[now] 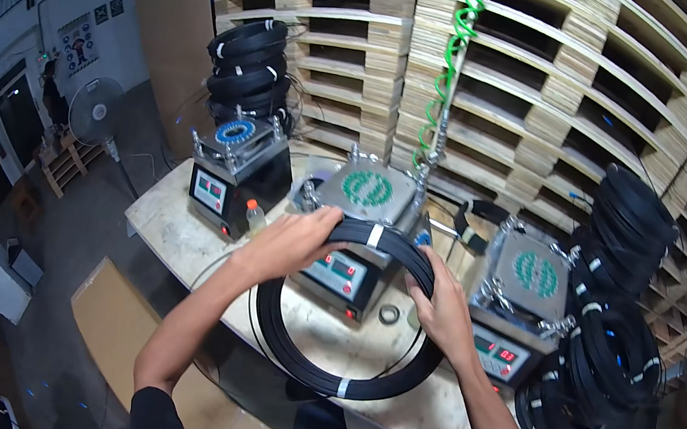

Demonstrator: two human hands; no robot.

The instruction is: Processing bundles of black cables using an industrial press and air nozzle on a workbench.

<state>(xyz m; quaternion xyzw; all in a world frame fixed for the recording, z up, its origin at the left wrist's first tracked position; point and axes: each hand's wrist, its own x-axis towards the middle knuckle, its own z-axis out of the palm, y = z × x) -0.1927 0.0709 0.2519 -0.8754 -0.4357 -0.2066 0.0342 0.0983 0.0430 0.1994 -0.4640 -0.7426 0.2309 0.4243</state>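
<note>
Between both hands I hold up a large coil of black cable (pixel 298 369), bound with white tape bands at its top and bottom. My left hand (pixel 295 241) is closed round its upper left side. On the upper right side my right hand (pixel 444 303) grips the same coil. Behind and through the ring shows the middle metal machine (pixel 342 274), with a red-lit display on its front and a green ring of marks on its top plate. A small grey ring (pixel 389 314) of tape or metal lies on the table inside the coil's outline.
Similar machines stand on the wooden table (pixel 164 215) at left (pixel 225 180) and right (pixel 523 292). Black coils are stacked at far left (pixel 245 69) and right (pixel 610 344). An orange-capped bottle (pixel 254 215) stands beside the left machine. A green spiral hose (pixel 460 33) hangs before stacked pallets (pixel 513 88).
</note>
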